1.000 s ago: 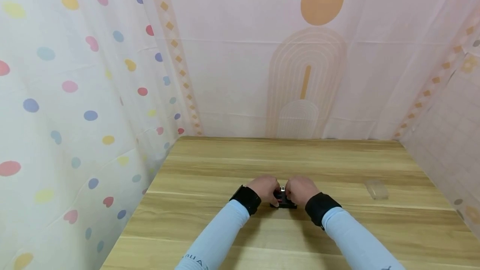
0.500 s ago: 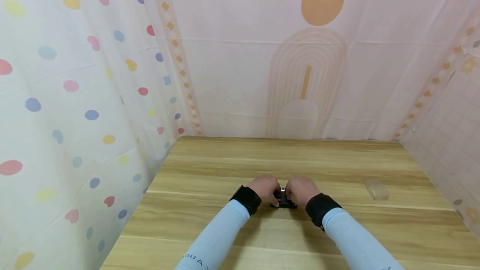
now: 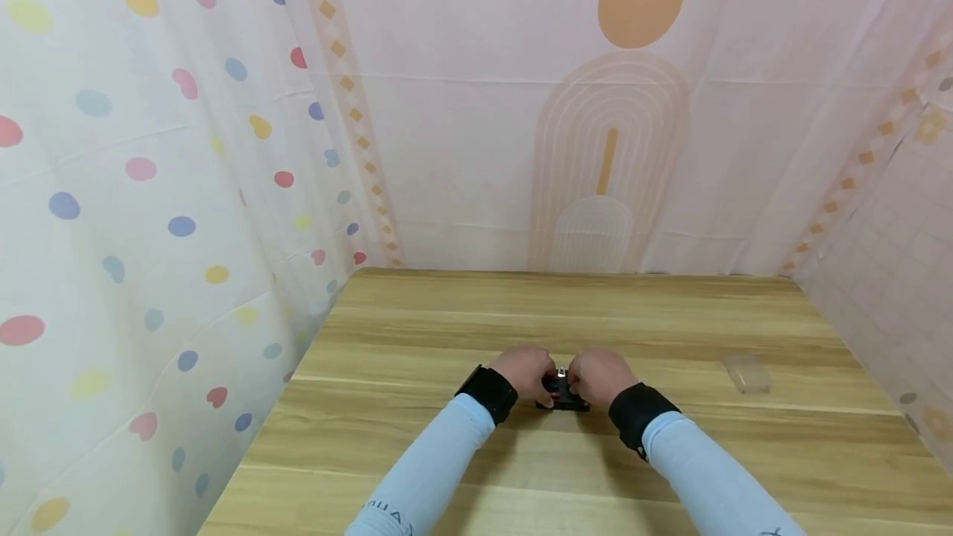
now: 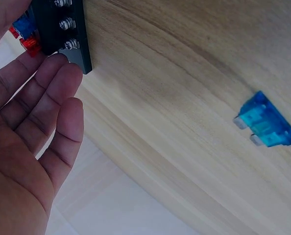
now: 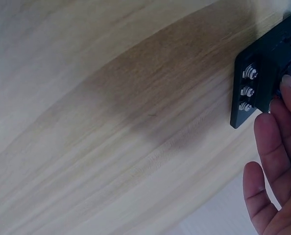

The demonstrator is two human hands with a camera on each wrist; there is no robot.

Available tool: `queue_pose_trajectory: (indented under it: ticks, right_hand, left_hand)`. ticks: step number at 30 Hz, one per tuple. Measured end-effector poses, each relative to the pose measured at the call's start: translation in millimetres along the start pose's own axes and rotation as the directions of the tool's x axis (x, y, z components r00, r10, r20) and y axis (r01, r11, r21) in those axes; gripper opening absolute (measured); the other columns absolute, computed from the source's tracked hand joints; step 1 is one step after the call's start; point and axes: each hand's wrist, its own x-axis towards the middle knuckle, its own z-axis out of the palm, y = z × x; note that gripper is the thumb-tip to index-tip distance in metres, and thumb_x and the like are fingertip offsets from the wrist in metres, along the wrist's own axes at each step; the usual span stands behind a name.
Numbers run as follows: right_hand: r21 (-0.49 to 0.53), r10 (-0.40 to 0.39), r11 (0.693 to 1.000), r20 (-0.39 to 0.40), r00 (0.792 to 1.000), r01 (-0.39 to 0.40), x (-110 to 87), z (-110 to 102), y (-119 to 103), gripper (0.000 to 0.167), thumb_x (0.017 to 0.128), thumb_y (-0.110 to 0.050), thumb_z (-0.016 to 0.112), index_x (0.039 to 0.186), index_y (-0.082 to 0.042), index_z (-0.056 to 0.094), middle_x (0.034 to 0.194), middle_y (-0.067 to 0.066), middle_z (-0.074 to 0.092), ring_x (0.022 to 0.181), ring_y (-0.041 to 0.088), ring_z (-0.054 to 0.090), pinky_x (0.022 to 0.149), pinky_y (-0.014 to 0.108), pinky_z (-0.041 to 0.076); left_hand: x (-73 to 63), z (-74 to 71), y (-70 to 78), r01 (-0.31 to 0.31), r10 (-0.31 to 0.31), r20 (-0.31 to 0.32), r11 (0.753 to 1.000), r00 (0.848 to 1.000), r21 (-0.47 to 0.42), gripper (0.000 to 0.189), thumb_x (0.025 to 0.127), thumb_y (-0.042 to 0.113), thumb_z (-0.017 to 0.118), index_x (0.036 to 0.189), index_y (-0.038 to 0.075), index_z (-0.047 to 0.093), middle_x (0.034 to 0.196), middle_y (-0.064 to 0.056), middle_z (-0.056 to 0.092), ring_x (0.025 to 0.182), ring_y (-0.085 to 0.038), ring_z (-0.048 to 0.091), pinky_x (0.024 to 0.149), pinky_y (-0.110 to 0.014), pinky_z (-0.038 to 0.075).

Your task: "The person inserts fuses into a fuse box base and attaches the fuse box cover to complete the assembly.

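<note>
A black fuse box (image 3: 564,404) with a row of screw terminals lies on the table between my hands. Red and blue blade fuses (image 4: 25,27) sit in it. My left hand (image 3: 525,373) holds its left side between thumb and fingers. On the opposite side, the thumb and bent fingers of my right hand (image 3: 600,376) grip the box beside its fuses; whether a fuse is pinched between the fingertips is hidden. A loose translucent blue blade fuse (image 4: 267,122) with two metal prongs rests on the wood in the left wrist view, apart from the hand.
A clear plastic cover (image 3: 748,375) lies toward the right of the wooden table (image 3: 417,453). Patterned curtains (image 3: 462,147) hang behind the table and along both sides. Both wrists wear black bands (image 3: 489,395) over light blue sleeves.
The head view shifts very slightly. My right hand moves a hair to the right; both hands stay at the fuse box.
</note>
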Motion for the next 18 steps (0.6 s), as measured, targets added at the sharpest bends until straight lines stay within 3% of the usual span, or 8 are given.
queue_pose_trajectory:
  ticks: [11, 15, 18]
  right_hand:
    - [0.007, 0.021, 1.0, 0.018, 1.0, -0.021, -2.7, 0, 0, 0.017, 0.081, -0.009, 0.08, 0.068, -0.016, 0.071, 0.063, -0.009, 0.056, 0.06, 0.011, 0.048, 0.059, 0.032, 0.046]
    - [0.017, 0.044, 0.999, 0.031, 0.999, -0.045, -2.8, -1, 3, 0.018, 0.084, -0.015, 0.079, 0.069, -0.018, 0.07, 0.061, -0.01, 0.054, 0.057, 0.01, 0.047, 0.056, 0.031, 0.043]
    - [0.021, 0.06, 0.998, 0.018, 0.998, -0.06, -3.5, -3, 6, 0.015, 0.086, -0.021, 0.077, 0.072, -0.018, 0.071, 0.061, -0.011, 0.055, 0.056, 0.009, 0.048, 0.055, 0.029, 0.043]
  left_hand:
    - [1.3, 5.9, -4.4, 0.002, -0.002, -0.007, 1.0, 1.0, -0.029, 0.024, 0.074, 0.034, 0.088, 0.08, 0.019, 0.071, 0.069, 0.013, 0.058, 0.063, -0.005, 0.052, 0.06, -0.021, 0.044]
    - [-1.7, 1.8, -5.6, 0.023, -0.023, 0.0, 0.996, 1.0, -0.086, 0.027, 0.075, 0.033, 0.088, 0.091, 0.018, 0.073, 0.078, 0.013, 0.062, 0.07, -0.004, 0.054, 0.066, -0.022, 0.046]
    - [-5.8, -4.6, -7.1, 0.061, -0.06, 0.009, 0.991, 0.998, -0.12, 0.04, 0.075, 0.033, 0.087, 0.108, 0.014, 0.073, 0.091, 0.009, 0.067, 0.077, -0.005, 0.058, 0.073, -0.023, 0.049]
